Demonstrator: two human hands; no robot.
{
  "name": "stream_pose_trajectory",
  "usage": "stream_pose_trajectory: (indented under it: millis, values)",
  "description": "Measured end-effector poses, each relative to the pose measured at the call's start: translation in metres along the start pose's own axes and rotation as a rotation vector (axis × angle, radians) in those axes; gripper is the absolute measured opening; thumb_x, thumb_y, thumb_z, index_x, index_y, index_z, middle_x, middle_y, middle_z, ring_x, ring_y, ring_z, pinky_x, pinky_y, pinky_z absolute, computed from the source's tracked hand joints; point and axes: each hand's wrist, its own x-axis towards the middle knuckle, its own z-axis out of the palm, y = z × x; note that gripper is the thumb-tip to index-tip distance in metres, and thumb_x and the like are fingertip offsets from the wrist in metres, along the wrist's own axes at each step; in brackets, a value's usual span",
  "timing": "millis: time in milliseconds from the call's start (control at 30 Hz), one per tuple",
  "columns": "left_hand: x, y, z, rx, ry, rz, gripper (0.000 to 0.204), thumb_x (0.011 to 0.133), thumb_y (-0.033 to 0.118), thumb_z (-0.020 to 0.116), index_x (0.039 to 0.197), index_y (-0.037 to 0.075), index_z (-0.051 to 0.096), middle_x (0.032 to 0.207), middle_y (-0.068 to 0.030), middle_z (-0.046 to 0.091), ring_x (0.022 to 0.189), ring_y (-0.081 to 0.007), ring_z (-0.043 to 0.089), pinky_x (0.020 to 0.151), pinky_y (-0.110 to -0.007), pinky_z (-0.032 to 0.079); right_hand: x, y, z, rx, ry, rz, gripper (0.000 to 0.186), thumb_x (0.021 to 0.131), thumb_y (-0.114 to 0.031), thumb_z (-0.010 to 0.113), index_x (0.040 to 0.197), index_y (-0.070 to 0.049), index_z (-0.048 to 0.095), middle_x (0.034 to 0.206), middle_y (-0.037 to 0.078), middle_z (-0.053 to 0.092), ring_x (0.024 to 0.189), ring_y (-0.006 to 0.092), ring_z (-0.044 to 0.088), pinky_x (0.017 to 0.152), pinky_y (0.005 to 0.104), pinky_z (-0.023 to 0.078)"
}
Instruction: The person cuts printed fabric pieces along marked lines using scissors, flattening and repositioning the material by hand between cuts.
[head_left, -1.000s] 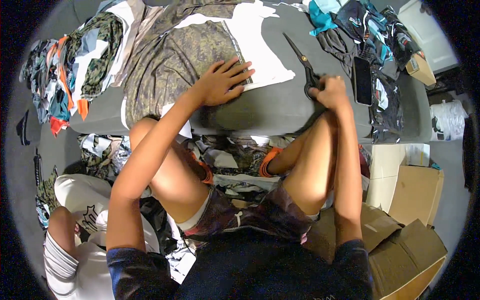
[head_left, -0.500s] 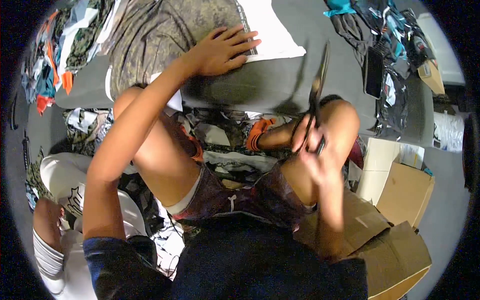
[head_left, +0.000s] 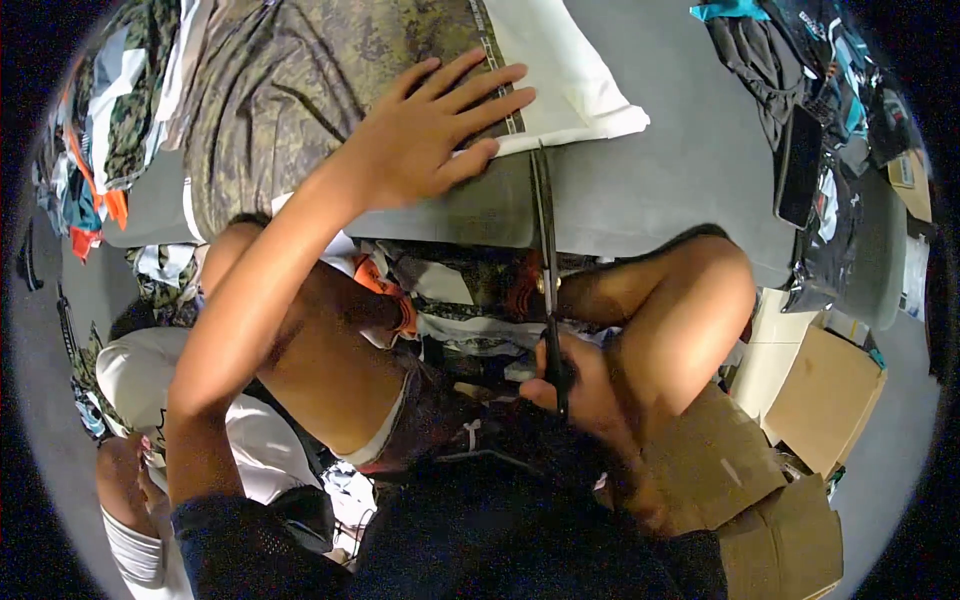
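The right hand (head_left: 583,388) is wrapped round the handles of the black scissors (head_left: 547,275), which point to 12 o'clock, tip near the cloth's white edge (head_left: 575,132); at its 11 o'clock, the left hand (head_left: 425,125) lies flat, fingers spread, on the brown-green cloth (head_left: 270,105). It seems best to keep the cloth smooth and those fingers clear of the blades. A second ago the scissors lay on the grey seat (head_left: 690,190) at the left hand's 3 o'clock; now they're lifted, at its 5 o'clock.
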Motion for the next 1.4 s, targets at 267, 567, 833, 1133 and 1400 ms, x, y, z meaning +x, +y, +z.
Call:
stream_pose_trajectory:
  millis: [267,567,833,1133,1400]
  values:
    - [0.006,0.002,-0.012,-0.100,-0.056,-0.027,0.049,0.095,0.034,0.044,0.143,0.026,0.040,0.150,0.0067,0.036,0.139,-0.0225,0.031,0.111,-0.043,0.024,0.016,-0.025,-0.004,0.071,0.032,0.036,0.038,0.068,-0.033,0.081,0.071,-0.007,0.053,0.061,-0.002,0.047,0.055,0.0116,0.038,0.054,0.0250,0.033]
    - [0.006,0.000,-0.016,-0.119,-0.149,-0.022,0.052,0.095,0.035,0.041,0.145,0.023,0.036,0.154,0.0030,0.029,0.142,-0.0267,0.025,0.112,-0.046,0.021,0.016,-0.025,-0.004,0.000,0.104,0.012,0.039,0.069,-0.035,0.080,0.063,-0.008,0.052,0.055,-0.002,0.047,0.049,0.0114,0.037,0.050,0.0258,0.032]
    - [0.004,-0.002,-0.010,-0.117,-0.044,-0.004,0.046,0.095,0.034,0.044,0.140,0.028,0.043,0.149,0.0042,0.036,0.137,-0.0245,0.032,0.110,-0.044,0.026,0.013,-0.022,0.002,-0.102,0.165,0.008,0.039,0.073,-0.035,0.077,0.063,-0.006,0.054,0.055,-0.001,0.047,0.049,0.0120,0.037,0.048,0.0268,0.032]
    - [0.003,-0.003,-0.005,-0.124,0.022,-0.006,0.045,0.094,0.032,0.046,0.138,0.030,0.046,0.148,0.0046,0.039,0.137,-0.0233,0.034,0.108,-0.044,0.028,0.010,-0.028,0.003,-0.141,0.178,0.017,0.040,0.075,-0.036,0.075,0.064,-0.003,0.055,0.055,0.000,0.049,0.049,0.0118,0.038,0.047,0.0269,0.031]
    - [0.002,-0.003,0.000,-0.114,0.047,-0.004,0.046,0.092,0.031,0.048,0.138,0.029,0.047,0.147,0.0041,0.040,0.137,-0.0230,0.033,0.108,-0.044,0.028,0.008,-0.033,0.002,-0.139,0.154,0.085,0.036,0.076,-0.031,0.078,0.064,-0.007,0.054,0.057,0.003,0.055,0.048,0.0150,0.045,0.050,0.0303,0.040]
